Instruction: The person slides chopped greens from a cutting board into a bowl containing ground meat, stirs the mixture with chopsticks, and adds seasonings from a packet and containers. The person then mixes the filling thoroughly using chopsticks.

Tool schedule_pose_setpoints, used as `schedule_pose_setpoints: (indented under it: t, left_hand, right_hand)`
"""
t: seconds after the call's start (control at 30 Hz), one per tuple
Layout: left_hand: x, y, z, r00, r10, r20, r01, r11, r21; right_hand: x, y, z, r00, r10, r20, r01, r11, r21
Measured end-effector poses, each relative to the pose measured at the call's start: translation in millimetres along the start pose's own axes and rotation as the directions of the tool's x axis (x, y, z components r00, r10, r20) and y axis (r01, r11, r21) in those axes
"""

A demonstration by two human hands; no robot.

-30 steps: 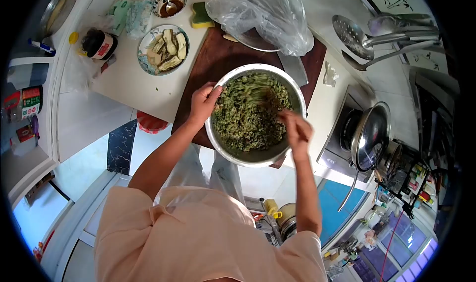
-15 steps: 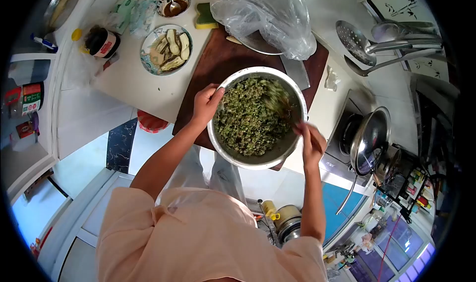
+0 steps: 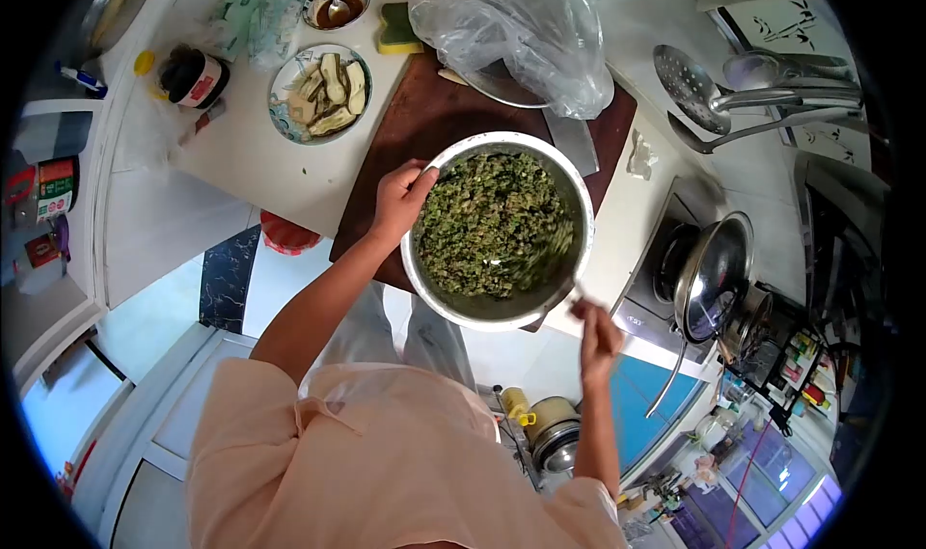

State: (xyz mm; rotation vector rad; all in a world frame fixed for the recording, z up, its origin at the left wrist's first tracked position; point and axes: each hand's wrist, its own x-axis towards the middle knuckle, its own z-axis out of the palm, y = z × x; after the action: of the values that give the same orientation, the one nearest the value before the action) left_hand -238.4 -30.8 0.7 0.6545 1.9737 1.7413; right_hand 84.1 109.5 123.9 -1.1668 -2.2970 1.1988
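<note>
A large metal bowl (image 3: 440, 300) with a chopped green mixture (image 3: 492, 221) inside stands over the front of a dark wooden board (image 3: 391, 149). My left hand (image 3: 400, 202) grips its left rim, thumb on top and fingers outside. At the lower right rim, my right hand (image 3: 600, 335) is closed round the handle of a utensil, which is blurred by motion. The utensil's other end reaches into the mixture and cannot be made out.
Left of the board are a plate of eggplant pieces (image 3: 319, 94), a bowl of sauce (image 3: 337, 6) and a sponge (image 3: 396, 28). Behind the bowl lie a plastic bag (image 3: 521, 28) and a cleaver (image 3: 573, 142). A wok (image 3: 716, 277) sits on the stove at right.
My right hand has moved from over the bowl's right side down past its lower right rim. The mixture has shifted inside the bowl. My left hand keeps its hold on the rim.
</note>
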Motion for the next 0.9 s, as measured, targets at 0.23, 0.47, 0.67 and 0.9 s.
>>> schedule_pose_setpoints:
  t: [0.23,0.47,0.67,0.9]
  left_hand:
    - [-1,4,-2,1.000,-0.003,0.019,0.004,1.000,-0.017]
    - [-4,-14,1,1.000,-0.010,-0.011,0.010,1.000,0.003]
    - [-3,6,-1,1.000,0.016,-0.007,-0.016,1.000,0.022]
    - [-2,2,0,1.000,-0.009,0.005,0.009,1.000,0.000]
  right_hand:
    - [46,-30,67,0.990,0.050,0.134,-0.088,0.950,0.300]
    - [-39,-24,70,0.978,-0.115,0.172,0.099,0.990,0.104]
    - [86,-32,35,0.996,-0.078,0.037,0.067,0.966,0.248]
    - [-22,-33,63,0.984,-0.027,0.178,-0.029,0.952,0.306]
